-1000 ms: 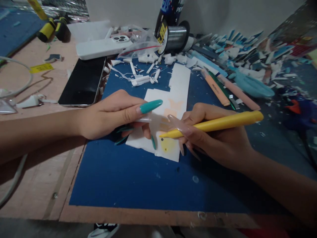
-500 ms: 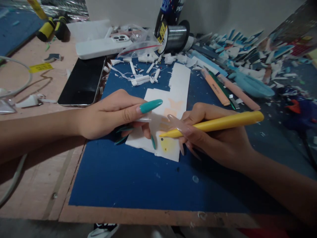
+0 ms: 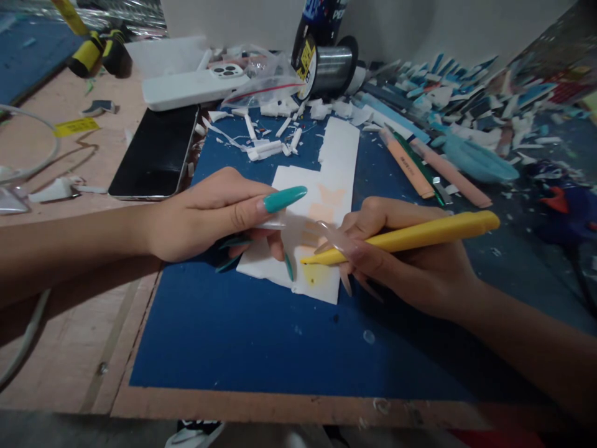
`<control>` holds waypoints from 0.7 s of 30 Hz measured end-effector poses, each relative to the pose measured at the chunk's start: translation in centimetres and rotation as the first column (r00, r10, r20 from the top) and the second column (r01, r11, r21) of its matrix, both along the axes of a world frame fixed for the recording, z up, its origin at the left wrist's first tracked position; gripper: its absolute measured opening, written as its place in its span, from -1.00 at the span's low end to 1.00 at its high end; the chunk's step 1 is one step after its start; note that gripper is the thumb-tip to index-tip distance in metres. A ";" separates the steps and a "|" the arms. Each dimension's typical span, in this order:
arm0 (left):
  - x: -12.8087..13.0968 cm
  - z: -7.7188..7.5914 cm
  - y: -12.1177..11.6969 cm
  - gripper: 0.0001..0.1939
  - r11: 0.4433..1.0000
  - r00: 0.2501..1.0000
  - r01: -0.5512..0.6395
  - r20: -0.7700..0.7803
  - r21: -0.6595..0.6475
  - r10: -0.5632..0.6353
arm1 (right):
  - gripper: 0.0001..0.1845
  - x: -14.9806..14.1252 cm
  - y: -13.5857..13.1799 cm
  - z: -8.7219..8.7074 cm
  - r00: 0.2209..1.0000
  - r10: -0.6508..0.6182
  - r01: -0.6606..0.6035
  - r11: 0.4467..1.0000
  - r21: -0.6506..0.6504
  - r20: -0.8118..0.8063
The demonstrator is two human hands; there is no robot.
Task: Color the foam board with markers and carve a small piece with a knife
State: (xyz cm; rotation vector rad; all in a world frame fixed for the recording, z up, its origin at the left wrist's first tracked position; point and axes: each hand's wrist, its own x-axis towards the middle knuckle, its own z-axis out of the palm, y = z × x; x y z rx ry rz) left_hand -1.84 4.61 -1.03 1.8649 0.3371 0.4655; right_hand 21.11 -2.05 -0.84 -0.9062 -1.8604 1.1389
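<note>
My right hand [image 3: 396,255] grips a yellow marker pen [image 3: 433,231] the way one writes. Its tip points left and meets a yellow-coloured patch [image 3: 317,274] on a white sheet [image 3: 339,149], by a dark spot. Paler orange marks [image 3: 332,196] lie farther up the sheet, partly behind the right fingers. My left hand [image 3: 209,214], with long green nails, is closed in a pinch on a translucent piece [image 3: 275,221], most of it hidden. A left fingertip comes down at the sheet's left part.
Under the sheet lies a blue mat [image 3: 224,348]. A black phone [image 3: 156,152] and a white phone [image 3: 196,87] are at left. Orange and pink markers [image 3: 408,165] lie at right, near scraps [image 3: 448,93]. A wire spool [image 3: 331,68] stands behind.
The yellow marker's tip has moved slightly down, onto the dark spot in the yellow patch, with my right hand following. My left hand and the sheet have stayed put.
</note>
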 end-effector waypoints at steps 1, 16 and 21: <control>0.0 0.0 0.0 -0.64 1.000 1.000 0.001 0.002 0.003 -0.001 | -0.79 0.0 0.0 0.0 1.000 0.005 -0.005 1.000 0.005 -0.005; 0.1 -0.1 -0.1 -0.65 1.000 1.000 -0.011 0.006 -0.018 0.012 | -0.77 -0.2 -0.2 -0.1 0.996 -0.072 0.070 0.997 -0.040 -0.053; 0.2 0.0 0.0 -0.65 1.000 1.000 -0.010 0.000 -0.019 0.010 | -0.76 -0.2 -0.1 -0.2 0.997 -0.067 0.067 0.998 -0.002 -0.046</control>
